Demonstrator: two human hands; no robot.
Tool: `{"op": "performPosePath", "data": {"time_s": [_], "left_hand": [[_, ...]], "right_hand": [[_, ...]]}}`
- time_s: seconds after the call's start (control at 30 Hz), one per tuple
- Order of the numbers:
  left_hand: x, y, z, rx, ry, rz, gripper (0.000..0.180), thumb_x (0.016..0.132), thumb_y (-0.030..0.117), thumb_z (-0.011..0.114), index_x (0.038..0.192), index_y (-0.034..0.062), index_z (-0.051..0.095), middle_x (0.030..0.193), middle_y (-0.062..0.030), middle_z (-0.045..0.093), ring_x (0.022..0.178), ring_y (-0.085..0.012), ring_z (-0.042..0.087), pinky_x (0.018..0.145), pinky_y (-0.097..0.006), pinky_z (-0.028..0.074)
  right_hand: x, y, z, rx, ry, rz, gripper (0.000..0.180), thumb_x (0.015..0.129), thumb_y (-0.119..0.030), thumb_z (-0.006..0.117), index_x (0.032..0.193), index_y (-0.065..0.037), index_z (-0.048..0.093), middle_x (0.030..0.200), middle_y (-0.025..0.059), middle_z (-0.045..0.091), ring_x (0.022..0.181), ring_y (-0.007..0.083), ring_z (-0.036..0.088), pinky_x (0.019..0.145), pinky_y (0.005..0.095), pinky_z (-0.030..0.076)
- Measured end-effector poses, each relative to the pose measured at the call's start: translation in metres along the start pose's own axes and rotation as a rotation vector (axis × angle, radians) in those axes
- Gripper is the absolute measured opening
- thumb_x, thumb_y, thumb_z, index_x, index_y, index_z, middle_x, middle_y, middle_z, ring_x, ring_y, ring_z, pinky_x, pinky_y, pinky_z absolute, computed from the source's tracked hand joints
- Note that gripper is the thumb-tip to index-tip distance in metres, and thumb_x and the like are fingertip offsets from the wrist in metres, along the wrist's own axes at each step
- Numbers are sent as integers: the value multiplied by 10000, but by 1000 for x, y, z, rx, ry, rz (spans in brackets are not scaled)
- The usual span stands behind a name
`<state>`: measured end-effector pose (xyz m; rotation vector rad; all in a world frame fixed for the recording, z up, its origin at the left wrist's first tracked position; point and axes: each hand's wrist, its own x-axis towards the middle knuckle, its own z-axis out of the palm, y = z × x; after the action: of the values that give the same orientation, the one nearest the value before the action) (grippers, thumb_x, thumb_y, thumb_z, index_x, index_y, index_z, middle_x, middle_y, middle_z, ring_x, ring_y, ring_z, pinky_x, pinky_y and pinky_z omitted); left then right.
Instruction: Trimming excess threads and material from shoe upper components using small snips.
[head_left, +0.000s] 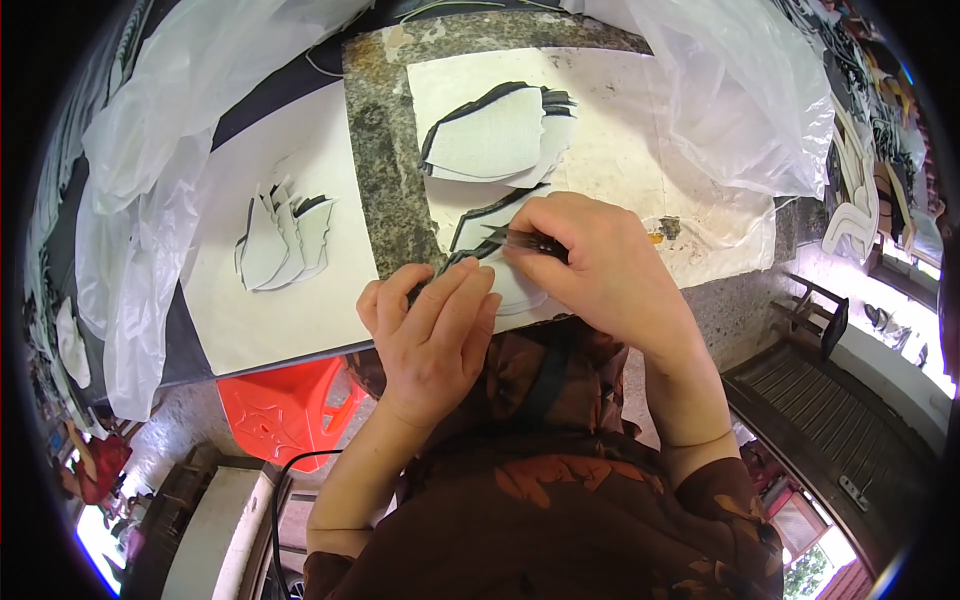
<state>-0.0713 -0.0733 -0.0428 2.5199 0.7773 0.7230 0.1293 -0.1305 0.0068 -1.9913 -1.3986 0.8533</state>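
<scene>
We work at a stone counter point(385, 150) with clear plastic sheeting point(730, 90) bunched at its far corners and a red stool point(285, 405) below its near edge. A white board point(300, 300) carries one stack of cut pieces point(283, 240); another stack point(495, 135) lies farther off. Our right hand point(590, 265) is clamped on a small dark tool point(530, 240), working a pale, dark-edged piece point(505, 285). Our left hand point(435, 325) presses flat, fingers together, on that piece at the counter's near edge.

No labels, signs or screens showing. Only packaging: clear plastic bags, one crumpled bag point(735, 95) lying at the surface's far right, another bag point(150, 180) draping over its left edge.
</scene>
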Motion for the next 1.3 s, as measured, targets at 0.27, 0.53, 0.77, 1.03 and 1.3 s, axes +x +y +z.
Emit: {"op": "performPosePath", "data": {"time_s": [0.27, 0.53, 0.77, 1.03, 1.3], "left_hand": [[3, 2, -1, 16, -17, 8, 329, 847, 180, 789, 1172, 135, 762, 1139, 31, 711, 1037, -223, 576, 927, -384, 377], [11, 7, -5, 10, -48, -8, 331, 838, 155, 773, 1166, 106, 763, 1099, 22, 685, 1017, -211, 574, 925, -389, 381], [15, 9, -6, 19, -67, 4, 329, 833, 130, 753, 1160, 98, 755, 1079, 15, 676, 1000, -214, 575, 924, -402, 380], [19, 12, -7, 35, -86, 17, 345, 810, 109, 747, 1155, 104, 752, 1049, 10, 658, 982, -215, 573, 909, -406, 378], [22, 13, -5, 35, -110, 30, 426, 753, 84, 739, 1178, 117, 743, 1009, 1, 618, 971, -220, 570, 900, -417, 376]], "right_hand": [[3, 6, 3, -26, 41, -42, 167, 883, -148, 706, 968, -10, 667, 879, 150, 652, 809, 353, 644, 718, 408, 510], [5, 9, 1, -40, 16, -62, 146, 881, -132, 693, 962, -15, 661, 887, 150, 658, 817, 355, 647, 730, 409, 520], [4, 11, -3, -72, 3, -99, 155, 885, -132, 707, 994, -29, 666, 916, 139, 652, 843, 359, 649, 733, 424, 521], [2, 13, -3, -145, 135, -129, 166, 893, -148, 731, 1008, -45, 669, 914, 133, 630, 831, 358, 641, 710, 427, 513], [3, 21, -2, -145, 161, -132, 167, 901, -170, 724, 979, -46, 643, 904, 132, 626, 839, 363, 644, 718, 448, 524]]}}
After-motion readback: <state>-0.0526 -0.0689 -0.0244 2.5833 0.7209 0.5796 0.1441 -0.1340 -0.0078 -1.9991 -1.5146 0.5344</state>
